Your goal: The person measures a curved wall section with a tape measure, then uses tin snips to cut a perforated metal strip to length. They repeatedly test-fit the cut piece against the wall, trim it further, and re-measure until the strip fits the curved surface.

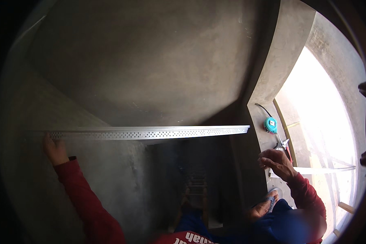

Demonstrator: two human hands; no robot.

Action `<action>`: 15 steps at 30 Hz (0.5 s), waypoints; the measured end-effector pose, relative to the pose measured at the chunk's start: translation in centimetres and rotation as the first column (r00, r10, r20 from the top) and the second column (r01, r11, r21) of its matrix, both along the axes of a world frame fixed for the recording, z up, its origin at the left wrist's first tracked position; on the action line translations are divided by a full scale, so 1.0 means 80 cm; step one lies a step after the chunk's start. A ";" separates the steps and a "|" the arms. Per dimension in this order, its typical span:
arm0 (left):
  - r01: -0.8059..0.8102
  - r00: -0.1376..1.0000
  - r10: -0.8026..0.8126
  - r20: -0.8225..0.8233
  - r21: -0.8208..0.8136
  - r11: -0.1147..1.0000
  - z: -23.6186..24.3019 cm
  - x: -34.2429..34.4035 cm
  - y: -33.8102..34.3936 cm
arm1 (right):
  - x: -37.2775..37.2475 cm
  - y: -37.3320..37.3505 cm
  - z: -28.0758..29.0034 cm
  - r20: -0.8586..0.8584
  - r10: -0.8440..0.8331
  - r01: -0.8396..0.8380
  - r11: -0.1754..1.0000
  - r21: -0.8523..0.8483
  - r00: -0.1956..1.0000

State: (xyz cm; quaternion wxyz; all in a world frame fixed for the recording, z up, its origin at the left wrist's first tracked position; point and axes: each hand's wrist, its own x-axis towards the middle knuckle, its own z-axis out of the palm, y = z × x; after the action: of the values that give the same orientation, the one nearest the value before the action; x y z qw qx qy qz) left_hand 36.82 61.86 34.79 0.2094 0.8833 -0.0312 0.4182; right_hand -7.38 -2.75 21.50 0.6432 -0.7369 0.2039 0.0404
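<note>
A long silvery perforated metal profile (150,133) spans the gap, nearly level, its right end close to the window ledge. At its left end my left hand (56,150) is closed on it, against the dark wall. My right hand (277,163) is over the ledge, away from the profile. Its fingers are curled in, and whatever they may hold is hidden. Just beyond that hand lie snips (281,144) with red handles, partly covered. Farther along the ledge sits a teal tape measure (271,124) with a black strap.
My sandalled foot (268,204) rests on the ledge (258,118) beside a bright opening. Another pale metal strip (325,170) crosses there. Below me a ladder (197,185) stands in a dark shaft. Grey plastered walls (150,61) rise around it.
</note>
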 end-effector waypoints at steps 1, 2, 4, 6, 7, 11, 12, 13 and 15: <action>0.119 0.991 -0.112 0.066 -0.107 0.987 0.003 0.001 0.000 | 0.006 0.010 0.021 -0.018 0.074 -0.073 0.997 0.016 0.997; 0.201 0.977 -0.182 0.115 -0.179 0.963 0.008 -0.001 0.001 | 0.014 0.020 0.038 -0.035 0.107 -0.105 0.993 0.048 0.994; 0.085 0.991 -0.079 0.106 -0.054 0.995 0.015 -0.005 -0.002 | 0.027 0.035 0.067 -0.065 0.184 -0.174 0.974 0.144 0.981; 0.079 0.991 -0.071 0.112 -0.072 0.994 0.018 -0.017 -0.008 | 0.037 0.048 0.086 -0.094 0.171 -0.149 0.967 0.209 0.981; 0.179 0.979 -0.153 0.133 -0.216 0.960 0.022 -0.018 -0.017 | 0.047 0.053 0.093 -0.087 0.185 -0.156 0.952 0.264 0.979; 0.297 0.955 -0.272 0.120 -0.418 0.858 0.037 -0.020 -0.044 | 0.080 0.069 0.096 -0.117 0.149 -0.093 0.917 0.387 0.982; 0.361 0.933 -0.335 0.134 -0.316 0.878 0.040 -0.024 -0.048 | 0.088 0.073 0.093 -0.156 0.114 -0.046 0.923 0.382 0.981; 0.297 0.953 -0.302 0.015 -0.237 0.925 0.045 -0.027 -0.049 | 0.095 0.077 0.092 -0.063 0.097 -0.059 0.893 0.445 0.993; 0.291 0.957 -0.288 0.045 -0.110 0.950 0.059 -0.030 -0.053 | 0.109 0.086 0.094 0.040 -0.003 -0.018 0.858 0.514 0.999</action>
State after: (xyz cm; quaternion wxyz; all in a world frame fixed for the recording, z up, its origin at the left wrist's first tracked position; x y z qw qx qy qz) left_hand 34.43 57.66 39.48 0.3187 0.8495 -0.1391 0.3967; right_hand 1.37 4.10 28.98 0.8202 -0.5401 0.1702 0.0813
